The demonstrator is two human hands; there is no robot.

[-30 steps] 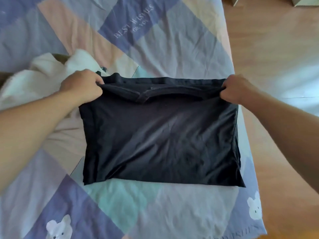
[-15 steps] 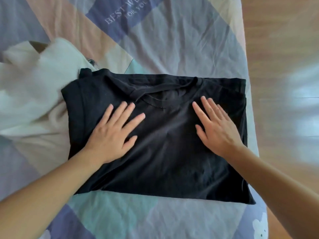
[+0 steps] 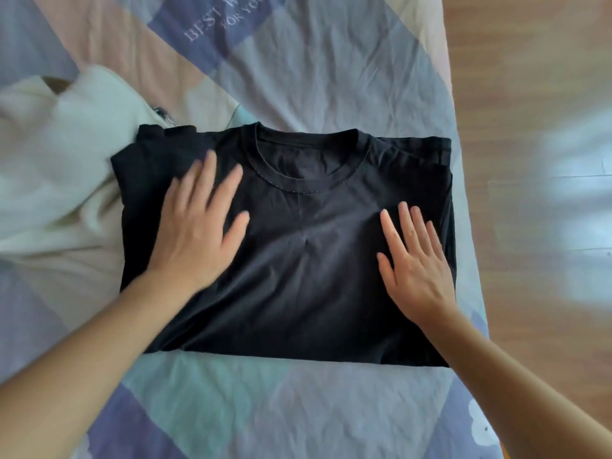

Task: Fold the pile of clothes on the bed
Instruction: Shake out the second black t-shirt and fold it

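A black T-shirt (image 3: 308, 260) lies folded into a rectangle on the bed, collar facing up at the far edge. My left hand (image 3: 198, 233) lies flat on its left half with fingers straight and spread; the hand is motion-blurred. My right hand (image 3: 414, 260) presses flat on the right half, fingers straight. Neither hand holds any cloth. A cream-white garment (image 3: 63, 180) lies crumpled to the left, its edge partly under the black shirt's left side.
The bed carries a patchwork sheet (image 3: 298, 77) in blue, pink, grey and teal with printed lettering. Its right edge runs close to the shirt's right side. Beyond it is wooden floor (image 3: 530, 94) with bright light patches.
One second ago both hands gripped the shirt's far corners. They laid the fold down, let go, and now slide flat over the shirt, outward from the middle.
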